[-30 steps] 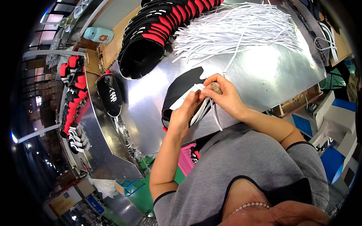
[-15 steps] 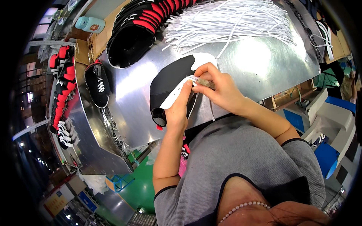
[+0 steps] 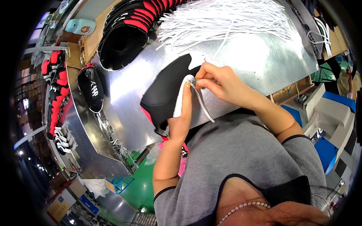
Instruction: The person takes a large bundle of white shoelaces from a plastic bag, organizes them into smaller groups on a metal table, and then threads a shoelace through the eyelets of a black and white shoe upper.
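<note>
A black shoe upper (image 3: 166, 90) with a white strip along one edge lies on the shiny metal table (image 3: 245, 56) near its front edge. My left hand (image 3: 181, 120) presses on the upper, its index finger stretched along the white strip. My right hand (image 3: 220, 84) pinches a white shoelace (image 3: 201, 103) at the top of the strip; the lace's loose end trails down toward my body.
A heap of loose white laces (image 3: 226, 19) lies at the back of the table. A stack of black and red shoe uppers (image 3: 132, 26) sits at the back left. One black upper (image 3: 90, 88) lies at the left edge, more uppers (image 3: 56, 98) beyond it.
The view has shifted a little. My left index finger has stretched out flat along the white strip, and my right hand has drawn the lace so that its end hangs toward me.
</note>
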Demonstrator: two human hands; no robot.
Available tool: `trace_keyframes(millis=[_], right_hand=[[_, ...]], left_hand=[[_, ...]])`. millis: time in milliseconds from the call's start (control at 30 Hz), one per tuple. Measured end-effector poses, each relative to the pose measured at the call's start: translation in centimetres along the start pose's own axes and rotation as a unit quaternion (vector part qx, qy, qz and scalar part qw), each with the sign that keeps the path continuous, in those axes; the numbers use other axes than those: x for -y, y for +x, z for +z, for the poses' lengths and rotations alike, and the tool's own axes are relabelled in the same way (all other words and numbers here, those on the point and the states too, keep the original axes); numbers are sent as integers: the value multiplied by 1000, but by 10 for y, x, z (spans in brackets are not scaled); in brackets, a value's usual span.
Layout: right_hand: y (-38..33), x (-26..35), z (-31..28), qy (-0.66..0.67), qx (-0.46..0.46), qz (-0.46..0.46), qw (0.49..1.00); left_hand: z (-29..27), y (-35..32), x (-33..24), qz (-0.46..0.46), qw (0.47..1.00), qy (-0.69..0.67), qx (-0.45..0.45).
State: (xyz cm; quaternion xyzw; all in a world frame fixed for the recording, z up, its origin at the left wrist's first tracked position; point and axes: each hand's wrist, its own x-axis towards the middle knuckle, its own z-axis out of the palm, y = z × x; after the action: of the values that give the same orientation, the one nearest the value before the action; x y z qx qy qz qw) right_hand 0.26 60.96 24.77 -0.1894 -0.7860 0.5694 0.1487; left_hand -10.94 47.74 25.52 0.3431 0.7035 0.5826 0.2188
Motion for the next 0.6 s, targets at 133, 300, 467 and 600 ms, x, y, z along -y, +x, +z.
trace_keyframes(millis=[133, 300, 467, 600], right_hand=[[11, 7, 7, -115, 23, 7, 993], [12, 10, -6, -175, 55, -6, 983], [12, 10, -39, -39, -54, 56, 996], [29, -16, -14, 231, -62, 105, 965]], left_hand=[[6, -8, 2, 130, 962, 240, 28], [-3, -7, 22, -73, 997, -6, -18], [-33, 8, 25, -210, 950, -231, 21], [-32, 24, 14, -193, 977, -91, -3]])
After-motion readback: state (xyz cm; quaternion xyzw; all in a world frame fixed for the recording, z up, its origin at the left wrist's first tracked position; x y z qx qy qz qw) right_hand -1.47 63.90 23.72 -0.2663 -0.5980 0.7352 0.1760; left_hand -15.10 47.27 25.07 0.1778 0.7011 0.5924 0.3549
